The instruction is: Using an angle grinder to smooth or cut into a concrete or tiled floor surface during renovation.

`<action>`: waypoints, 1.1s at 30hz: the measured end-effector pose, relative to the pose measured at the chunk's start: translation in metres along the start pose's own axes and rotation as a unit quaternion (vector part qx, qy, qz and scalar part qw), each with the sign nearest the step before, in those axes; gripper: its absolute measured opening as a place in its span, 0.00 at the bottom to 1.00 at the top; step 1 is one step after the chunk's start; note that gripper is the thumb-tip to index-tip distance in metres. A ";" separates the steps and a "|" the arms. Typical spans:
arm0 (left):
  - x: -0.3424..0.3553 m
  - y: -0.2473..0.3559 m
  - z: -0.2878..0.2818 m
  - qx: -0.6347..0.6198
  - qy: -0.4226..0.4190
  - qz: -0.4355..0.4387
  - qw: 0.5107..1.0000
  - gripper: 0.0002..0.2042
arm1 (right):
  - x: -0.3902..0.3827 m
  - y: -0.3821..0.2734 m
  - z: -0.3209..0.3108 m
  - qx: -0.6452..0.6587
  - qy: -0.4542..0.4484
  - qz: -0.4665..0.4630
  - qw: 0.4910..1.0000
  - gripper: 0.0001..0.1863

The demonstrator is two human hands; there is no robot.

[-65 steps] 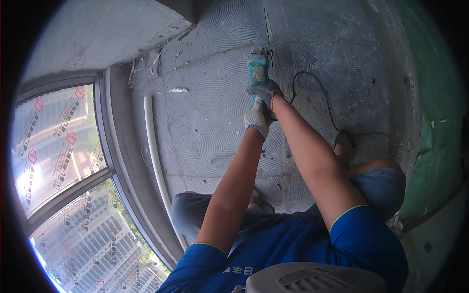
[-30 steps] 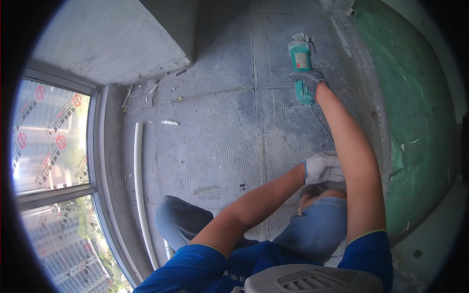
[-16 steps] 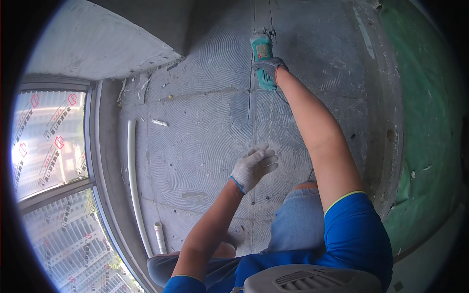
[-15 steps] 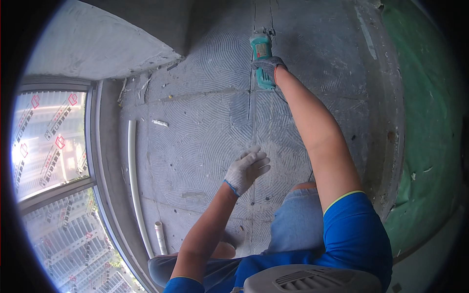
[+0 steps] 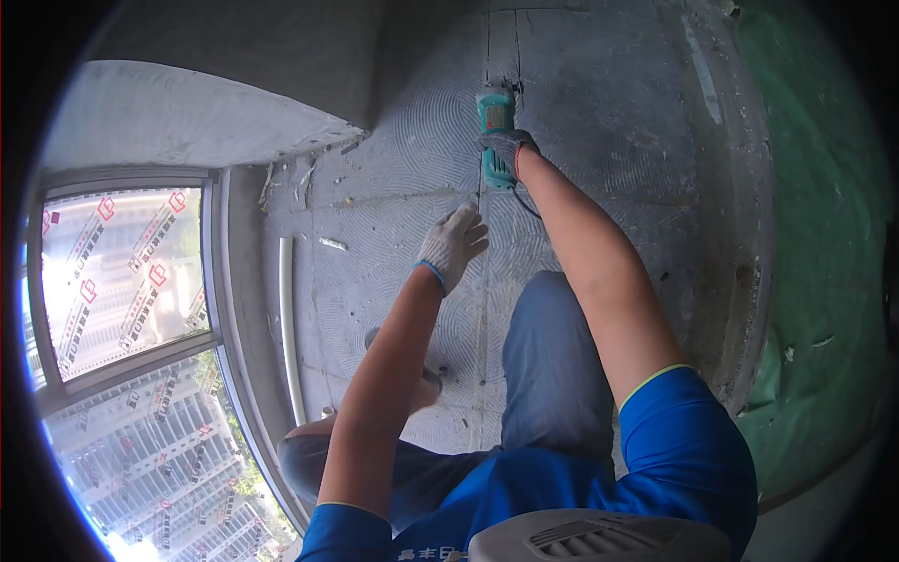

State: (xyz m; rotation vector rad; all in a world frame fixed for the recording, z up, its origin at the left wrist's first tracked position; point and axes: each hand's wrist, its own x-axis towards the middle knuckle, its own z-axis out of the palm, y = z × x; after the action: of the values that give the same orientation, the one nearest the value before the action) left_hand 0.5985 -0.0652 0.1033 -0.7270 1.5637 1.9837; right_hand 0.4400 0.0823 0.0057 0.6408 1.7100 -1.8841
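My right hand point(image 5: 508, 143), in a grey glove with an orange cuff, is wrapped round the body of a teal angle grinder point(image 5: 496, 112). The tool's head points away from me and meets the floor beside two thin dark lines. A dark cord point(image 5: 526, 204) trails from its near end, partly behind my forearm. My left hand point(image 5: 453, 245), in a white knitted glove with a blue cuff, hovers nearer to me over the floor, left of the grinder and apart from it. Its fingers are loosely bent with nothing visible in them.
The grey concrete floor point(image 5: 393, 281) carries combed swirl marks and scattered debris. A long white pipe point(image 5: 288, 328) lies along the window point(image 5: 131, 272) at left. A pale ledge point(image 5: 206, 112) juts in at upper left. Green sheeting point(image 5: 815, 281) hangs at right. My knee point(image 5: 552, 356) is below the grinder.
My left hand has moved forward, closer to the grinder. My right knee has come further forward. The right hand keeps hold of the grinder, and the view has shifted slightly.
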 end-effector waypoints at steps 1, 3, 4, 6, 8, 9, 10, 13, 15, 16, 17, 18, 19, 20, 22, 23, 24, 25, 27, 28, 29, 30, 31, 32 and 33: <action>0.017 0.004 0.010 0.002 0.011 -0.001 1.000 0.32 | 0.001 0.000 0.002 0.021 -0.010 0.012 1.000 0.19; 0.052 0.009 0.021 0.001 0.015 -0.005 1.000 0.34 | 0.007 0.000 0.003 0.032 -0.010 0.035 0.999 0.22; 0.066 0.014 0.022 -0.027 0.011 -0.045 0.999 0.34 | 0.010 -0.001 0.007 0.047 -0.016 0.056 0.997 0.25; 0.098 0.029 0.029 -0.053 -0.011 -0.084 0.995 0.35 | 0.029 -0.002 0.003 0.043 0.001 0.043 0.998 0.26; 0.119 0.033 0.023 -0.084 -0.042 -0.085 0.992 0.31 | 0.035 -0.001 0.011 0.039 0.006 0.044 0.998 0.27; 0.128 0.031 0.022 -0.084 -0.045 -0.091 0.991 0.31 | 0.041 -0.003 0.014 -0.016 0.022 0.041 0.999 0.28; 0.137 0.030 0.022 -0.158 -0.082 -0.077 0.981 0.28 | 0.042 -0.011 0.020 -0.070 0.034 0.037 0.996 0.29; 0.168 0.032 0.023 -0.209 -0.118 -0.076 0.968 0.25 | 0.066 -0.019 0.017 -0.055 0.050 0.031 0.997 0.26; 0.191 0.034 0.025 -0.183 -0.118 -0.087 0.972 0.24 | 0.085 -0.018 0.008 -0.027 0.065 0.036 0.997 0.27; 0.203 0.034 0.008 -0.190 -0.127 -0.080 0.970 0.23 | 0.080 -0.027 0.023 -0.083 0.078 0.026 0.993 0.29; 0.213 0.034 0.001 -0.198 -0.144 -0.074 0.967 0.23 | 0.080 -0.033 0.029 -0.141 0.098 0.014 0.985 0.31; 0.223 0.036 0.004 -0.193 -0.146 -0.080 0.967 0.23 | 0.091 -0.034 0.025 -0.136 0.102 0.018 0.985 0.31; 0.230 0.037 0.010 -0.194 -0.158 -0.076 0.965 0.24 | 0.106 -0.033 0.017 -0.138 0.109 0.017 0.984 0.32; 0.235 0.040 0.014 -0.195 -0.166 -0.070 0.964 0.24 | 0.112 -0.033 0.015 -0.140 0.111 0.015 0.984 0.33; 0.242 0.043 0.023 -0.165 -0.144 -0.082 0.972 0.24 | 0.126 -0.026 0.008 -0.144 0.114 0.006 0.983 0.31; 0.246 0.042 0.031 -0.182 -0.155 -0.074 0.968 0.23 | 0.137 -0.025 0.001 -0.152 0.109 -0.017 0.982 0.30; 0.249 0.042 0.038 -0.201 -0.168 -0.066 0.963 0.23 | 0.146 -0.022 -0.008 -0.162 0.105 -0.040 0.980 0.29; 0.252 0.042 0.037 -0.199 -0.164 -0.067 0.964 0.23 | 0.145 -0.023 -0.006 -0.159 0.102 -0.038 0.981 0.29; 0.255 0.041 0.035 -0.183 -0.114 -0.069 0.974 0.22 | 0.142 -0.027 -0.007 -0.167 0.033 -0.004 0.985 0.42; 0.257 0.041 0.034 -0.183 -0.113 -0.069 0.974 0.22 | 0.140 -0.028 -0.006 -0.166 0.033 -0.003 0.986 0.42; 0.259 0.040 0.032 -0.182 -0.116 -0.071 0.974 0.22 | 0.137 -0.029 -0.003 -0.117 0.043 0.001 0.992 0.35; 0.261 0.040 0.029 -0.182 -0.118 -0.072 0.974 0.22 | 0.134 -0.029 0.000 -0.068 0.052 0.005 0.996 0.28; 0.262 0.040 0.025 -0.181 -0.112 -0.071 0.974 0.22 | 0.127 -0.034 0.004 -0.066 0.047 0.006 0.997 0.28; 0.264 0.040 0.020 -0.184 -0.108 -0.066 0.975 0.22 | 0.120 -0.044 0.007 -0.127 0.006 -0.038 0.991 0.35; 0.265 0.040 0.014 -0.187 -0.103 -0.061 0.975 0.22 | 0.117 -0.048 0.014 -0.187 -0.035 -0.083 0.978 0.44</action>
State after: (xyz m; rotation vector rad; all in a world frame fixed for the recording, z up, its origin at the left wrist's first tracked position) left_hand 0.3767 -0.0436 -0.0468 -0.7120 1.0132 2.2068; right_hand 0.3201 0.0650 -0.0329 0.2883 2.0495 -1.6018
